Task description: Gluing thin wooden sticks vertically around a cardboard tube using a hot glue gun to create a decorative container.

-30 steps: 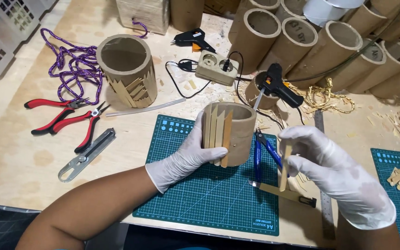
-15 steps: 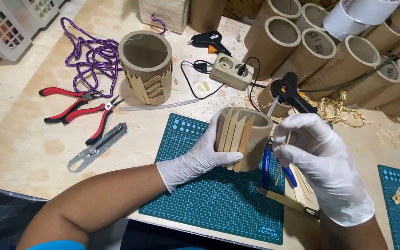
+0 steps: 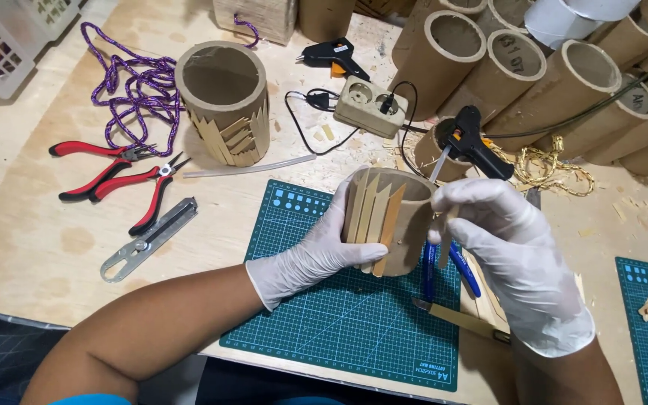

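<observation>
My left hand (image 3: 315,251), in a white glove, grips a short cardboard tube (image 3: 406,225) held over a green cutting mat (image 3: 324,322). Several flat wooden sticks (image 3: 373,214) are stuck upright on the tube's near side. My right hand (image 3: 515,251), also gloved, presses against the tube's right side with a thin wooden stick (image 3: 444,232) pinched in its fingers. A second cardboard tube (image 3: 223,101) with angled sticks around its base stands at the back left.
Red pliers (image 3: 110,180), a metal cutter (image 3: 148,240) and purple cord (image 3: 133,75) lie at left. Two black glue guns (image 3: 474,142) (image 3: 335,56), a power strip (image 3: 369,105) and several tall cardboard tubes (image 3: 511,64) fill the back. Blue-handled pliers (image 3: 444,266) and a knife (image 3: 459,319) lie on the mat.
My right hand has brought its stick from in front of the tube up against the tube's right side. The left hand keeps its grip on the tube.
</observation>
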